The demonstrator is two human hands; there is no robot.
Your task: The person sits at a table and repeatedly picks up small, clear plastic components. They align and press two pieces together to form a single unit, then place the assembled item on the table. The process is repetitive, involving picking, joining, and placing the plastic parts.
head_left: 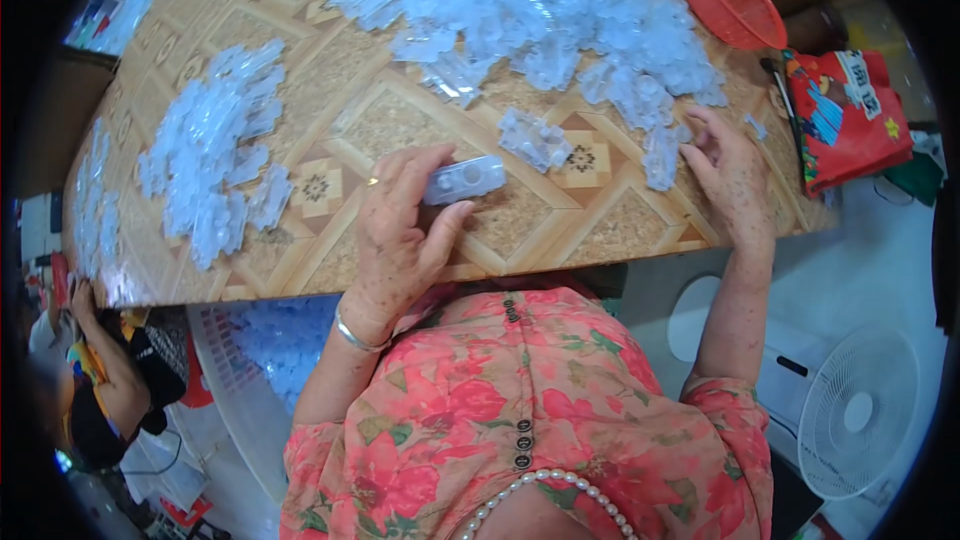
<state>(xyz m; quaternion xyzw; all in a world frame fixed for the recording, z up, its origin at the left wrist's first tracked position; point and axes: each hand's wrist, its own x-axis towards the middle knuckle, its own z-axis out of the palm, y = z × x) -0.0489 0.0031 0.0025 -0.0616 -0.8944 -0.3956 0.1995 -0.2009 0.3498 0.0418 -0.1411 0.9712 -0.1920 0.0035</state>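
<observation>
Between the thumb and fingers of my left hand is a clear, flat plastic piece with a round mark in it, just above the wooden-patterned table. My right hand is at the table's right side, fingers bent and apart, with nothing visible between them. Its thumb and fingertips are beside a few clear plastic pieces at the near end of a large heap. A small cluster of the same pieces lies between my hands.
Another pile of clear pieces lies on the left. At the right edge are a red plastic basket, a black-handled brush and a red bag. A white fan stands lower right. Another person's arm shows at left.
</observation>
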